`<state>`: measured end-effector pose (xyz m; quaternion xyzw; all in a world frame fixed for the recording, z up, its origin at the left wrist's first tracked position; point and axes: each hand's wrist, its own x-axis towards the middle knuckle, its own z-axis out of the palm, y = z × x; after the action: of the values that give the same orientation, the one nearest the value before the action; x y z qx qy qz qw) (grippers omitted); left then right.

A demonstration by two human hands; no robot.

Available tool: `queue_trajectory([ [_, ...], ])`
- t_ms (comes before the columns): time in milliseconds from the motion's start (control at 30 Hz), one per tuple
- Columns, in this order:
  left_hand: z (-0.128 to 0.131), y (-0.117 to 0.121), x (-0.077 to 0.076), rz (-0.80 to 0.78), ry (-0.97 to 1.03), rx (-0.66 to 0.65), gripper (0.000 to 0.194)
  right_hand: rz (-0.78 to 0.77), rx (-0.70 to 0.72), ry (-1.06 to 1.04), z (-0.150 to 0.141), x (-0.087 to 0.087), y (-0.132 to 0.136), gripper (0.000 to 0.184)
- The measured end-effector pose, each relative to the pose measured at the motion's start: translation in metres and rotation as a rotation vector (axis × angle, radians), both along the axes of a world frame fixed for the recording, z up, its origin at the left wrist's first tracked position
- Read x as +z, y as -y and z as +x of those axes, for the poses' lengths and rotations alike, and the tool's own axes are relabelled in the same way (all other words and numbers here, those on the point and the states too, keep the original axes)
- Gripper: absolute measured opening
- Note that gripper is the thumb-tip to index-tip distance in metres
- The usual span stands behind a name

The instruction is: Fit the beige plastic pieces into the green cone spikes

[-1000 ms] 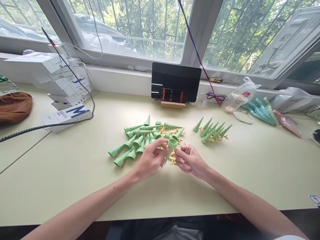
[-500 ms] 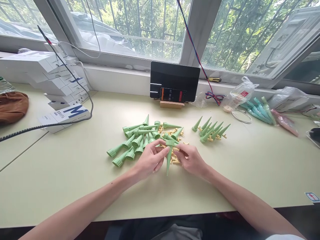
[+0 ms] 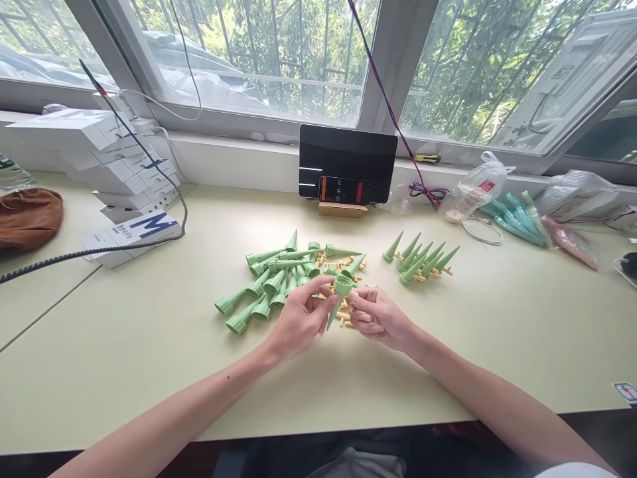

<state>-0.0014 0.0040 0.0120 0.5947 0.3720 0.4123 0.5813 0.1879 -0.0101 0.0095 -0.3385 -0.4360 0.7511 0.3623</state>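
My left hand [image 3: 306, 312] pinches a green plastic watering spike [image 3: 343, 285] near its collar. The spike's open round end is tilted up toward me and its point slants down. Close against the right side of that collar, my right hand [image 3: 381, 317] is closed in a pinch; whatever its fingertips hold is mostly hidden. Small yellow plastic valves [image 3: 344, 315] lie in a loose heap behind and under the hands. A pile of green spikes [image 3: 273, 282] lies to the left, many with open ends facing me.
On the right, several green spikes with yellow valves [image 3: 421, 260] lie grouped. A phone showing a timer [image 3: 343, 190] leans on a dark tablet [image 3: 348, 149] at the back. White boxes [image 3: 132, 172] and a black cable [image 3: 89, 252] are at left; plastic bags [image 3: 475, 189] are at right.
The held spike has tipped so its open end now faces up toward me. My right hand has moved in against its collar, fingers more curled.
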Motion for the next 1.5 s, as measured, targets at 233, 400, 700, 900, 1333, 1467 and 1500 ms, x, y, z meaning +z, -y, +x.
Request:
queue_trajectory([
  [233,0.000,0.000,-0.004,-0.067,-0.004,0.004,0.040,0.109,-0.046,0.066,-0.002,0.000,0.001,0.042],
  [400,-0.001,-0.003,-0.005,-0.244,0.065,-0.081,0.039,0.655,-0.193,0.499,-0.001,-0.007,-0.001,0.035],
  [700,-0.003,-0.006,-0.005,-0.253,0.108,-0.140,0.033,0.979,-0.277,0.693,0.003,-0.011,-0.003,0.031],
  [900,-0.003,-0.005,-0.003,-0.100,0.028,-0.117,0.032,0.356,-0.104,0.298,0.000,-0.002,0.001,0.038],
  [1333,0.000,-0.003,0.001,-0.132,0.010,-0.101,0.032,0.367,-0.153,0.275,-0.004,0.000,0.003,0.034],
  [1467,0.001,-0.003,0.000,-0.171,0.020,-0.088,0.031,0.398,-0.186,0.333,-0.004,0.001,0.004,0.036],
  [1500,0.001,-0.003,-0.001,-0.175,0.018,-0.097,0.031,0.402,-0.195,0.338,-0.004,0.001,0.004,0.037],
])
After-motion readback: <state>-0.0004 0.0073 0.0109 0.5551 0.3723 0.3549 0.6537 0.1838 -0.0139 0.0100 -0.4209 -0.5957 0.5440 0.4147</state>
